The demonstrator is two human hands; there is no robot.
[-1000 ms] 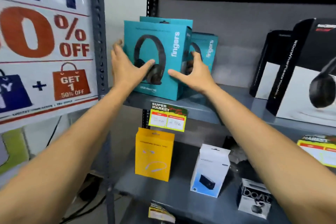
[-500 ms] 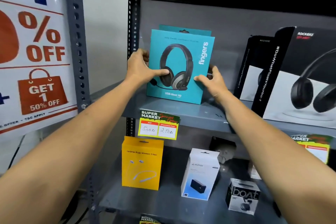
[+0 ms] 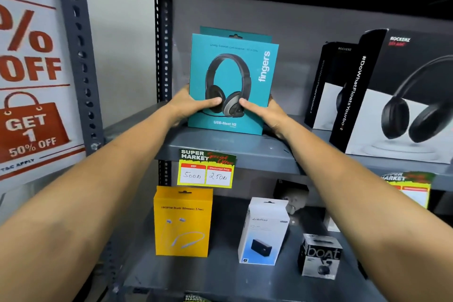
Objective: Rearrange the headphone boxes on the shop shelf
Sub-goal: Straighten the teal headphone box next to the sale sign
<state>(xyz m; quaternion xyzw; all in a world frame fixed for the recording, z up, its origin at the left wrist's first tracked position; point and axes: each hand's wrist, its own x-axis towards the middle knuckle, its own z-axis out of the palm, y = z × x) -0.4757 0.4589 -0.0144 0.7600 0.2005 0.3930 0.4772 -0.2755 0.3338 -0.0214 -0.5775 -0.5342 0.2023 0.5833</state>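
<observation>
A teal headphone box (image 3: 232, 61) marked "fingers" stands upright and front-facing on the grey upper shelf (image 3: 220, 144). My left hand (image 3: 188, 105) grips its left edge with the thumb across the front. My right hand (image 3: 266, 114) grips its right edge the same way. A second teal box (image 3: 235, 31) stands directly behind it, only its top strip showing. Two black headphone boxes, a large one (image 3: 404, 95) and a smaller one (image 3: 328, 86) behind it, stand at the right of the same shelf.
A price tag (image 3: 206, 171) hangs from the shelf's front lip. On the lower shelf stand a yellow earphone box (image 3: 182, 220), a white box (image 3: 264, 230) and a small boat box (image 3: 318, 256). The perforated upright (image 3: 163, 51) and a sale poster (image 3: 29, 76) are at left.
The front teal box has been turned from angled to face straight forward and squared in line with the box behind. Both hands slid lower along its sides.
</observation>
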